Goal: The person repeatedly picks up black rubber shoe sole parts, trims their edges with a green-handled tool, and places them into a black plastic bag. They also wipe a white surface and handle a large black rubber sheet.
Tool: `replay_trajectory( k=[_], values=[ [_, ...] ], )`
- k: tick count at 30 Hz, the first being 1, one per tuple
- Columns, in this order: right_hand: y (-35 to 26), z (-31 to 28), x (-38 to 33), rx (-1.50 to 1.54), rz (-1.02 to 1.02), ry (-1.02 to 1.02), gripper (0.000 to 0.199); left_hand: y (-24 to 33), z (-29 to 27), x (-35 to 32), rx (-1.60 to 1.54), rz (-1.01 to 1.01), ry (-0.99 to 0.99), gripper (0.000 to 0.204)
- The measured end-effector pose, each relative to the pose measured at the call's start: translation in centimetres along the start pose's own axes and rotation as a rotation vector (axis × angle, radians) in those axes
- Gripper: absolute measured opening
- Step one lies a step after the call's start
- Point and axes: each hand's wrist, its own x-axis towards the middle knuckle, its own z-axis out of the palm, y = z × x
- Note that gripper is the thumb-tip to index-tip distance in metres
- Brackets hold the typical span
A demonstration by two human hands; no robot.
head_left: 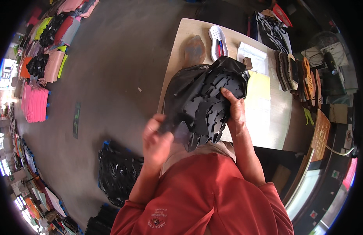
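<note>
A black plastic bag (185, 84) lies over the near part of the table, with a bundle of flat black cut pieces (214, 105) showing in its opening. The pieces have notched, wavy edges and overlap in layers. My right hand (235, 107) grips the bundle's right side, thumb on top and fingers hidden beneath. At the bundle's lower left, my left hand (156, 139) is blurred by motion. Its fingers and thumb close round a dark edge that looks like the bag's plastic.
On the pale table (181, 43) are a brown sole-shaped piece (194, 51), a white sole-shaped tray (213, 33) with pens, papers (252, 53) and a small brown block (247, 62). Sole-shaped pieces (306, 78) stand at right. A black-wrapped bundle (118, 174) sits on the floor, left.
</note>
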Motion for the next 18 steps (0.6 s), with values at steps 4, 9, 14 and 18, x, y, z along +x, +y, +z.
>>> replay_trajectory(
  k=[4,9,14,18],
  values=[
    [0.0,1.0,0.1,-0.097,-0.006,0.007,0.037,0.8,0.8,-1.4,0.259,-0.011,-0.248,0.015],
    [-0.4,2.0,0.9,-0.052,0.057,0.092,0.043,0.1,0.6,-2.8,0.393,-0.487,-0.053,0.026],
    [-1.2,3.8,0.9,0.121,0.187,0.078,0.039,-1.3,0.3,-2.7,0.724,-0.567,-0.132,0.029],
    [-1.1,5.2,1.3,0.241,0.251,0.053,0.036,-0.3,1.0,-2.2,0.748,-0.695,-0.238,0.027]
  ],
)
